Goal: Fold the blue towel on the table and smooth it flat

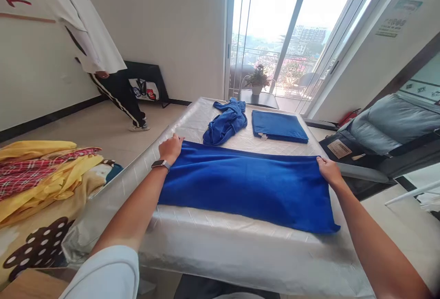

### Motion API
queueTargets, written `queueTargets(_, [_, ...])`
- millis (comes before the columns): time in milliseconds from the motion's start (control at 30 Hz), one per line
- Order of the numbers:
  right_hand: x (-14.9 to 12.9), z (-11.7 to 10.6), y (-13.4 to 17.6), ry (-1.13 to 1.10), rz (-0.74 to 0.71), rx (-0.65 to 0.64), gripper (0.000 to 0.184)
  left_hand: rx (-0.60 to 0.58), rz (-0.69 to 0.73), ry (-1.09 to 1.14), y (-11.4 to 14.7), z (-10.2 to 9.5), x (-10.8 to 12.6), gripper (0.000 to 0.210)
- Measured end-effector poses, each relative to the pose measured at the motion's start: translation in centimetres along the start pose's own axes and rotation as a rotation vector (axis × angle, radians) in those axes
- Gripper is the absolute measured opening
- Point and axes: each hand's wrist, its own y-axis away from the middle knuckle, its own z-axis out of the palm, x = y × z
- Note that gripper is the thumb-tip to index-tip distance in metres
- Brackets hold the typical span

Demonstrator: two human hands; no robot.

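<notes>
A blue towel [247,187] is stretched wide across the near part of the covered table, its lower edge hanging toward me. At its far left corner, my left hand [171,149], with a watch on the wrist, is closed on the cloth. My right hand [328,171] pinches the far right corner between thumb and fingers. Beyond the towel lies a crumpled blue cloth [227,122]. To the right of that sits a neat stack of folded blue cloths [280,126] with a small pale tag at its front edge.
A silvery plastic-like cover wraps the table [220,239]. Yellow and red plaid fabrics [44,175] are heaped at left. A person in white [85,29] is at the back left. A potted plant [257,81] stands on a chair by the window; a grey sofa [388,125] is at right.
</notes>
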Motion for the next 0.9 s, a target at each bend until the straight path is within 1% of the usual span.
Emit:
queueTargets(33, [0.2,0.9,-0.4,0.076,0.027,-0.026,0.049,-0.009,0.007,-0.019,-0.2,0.4,0.2,0.054])
queueTargets(100, [0.6,2.4,-0.9,0.144,0.103,-0.068,0.054,-0.018,0.022,-0.056,-0.8,1.0,0.6,0.056])
queueTargets(233, [1.0,3.8,-1.3,0.205,0.158,-0.088,0.062,-0.008,0.036,-0.123,-2.0,2.1,0.9,0.058])
queueTargets(333, [1.2,3.8,-1.6,0.244,0.153,-0.113,0.062,0.022,0.043,-0.145,-2.5,2.7,0.8,0.056])
queueTargets(567, [1.8,2.9,-1.8,0.244,0.145,-0.181,0.053,0.087,0.061,-0.107,-2.7,3.2,0.0,0.050])
queueTargets(633, [1.7,2.9,-1.5,0.243,0.150,-0.170,0.054,0.121,0.092,-0.091,-2.8,3.3,-0.3,0.047])
queueTargets(700, [1.3,3.1,-1.1,0.249,0.169,-0.147,0.055,0.190,0.167,-0.074,-2.7,3.4,-0.2,0.045])
queueTargets(767, [1.1,3.3,-0.8,0.250,0.185,-0.127,0.055,0.260,0.267,-0.036,-2.4,3.3,0.6,0.046])
queueTargets(800, [1.0,3.5,-0.7,0.246,0.187,-0.121,0.056,0.277,0.315,-0.007,-2.0,3.3,1.5,0.048])
queueTargets(833, [1.0,3.5,-0.7,0.239,0.184,-0.116,0.056,0.278,0.360,0.025,-1.7,3.3,2.6,0.051])
queueTargets(900, [1.1,3.7,-0.6,0.227,0.172,-0.105,0.056,0.247,0.434,0.075,-0.9,3.4,5.6,0.062])
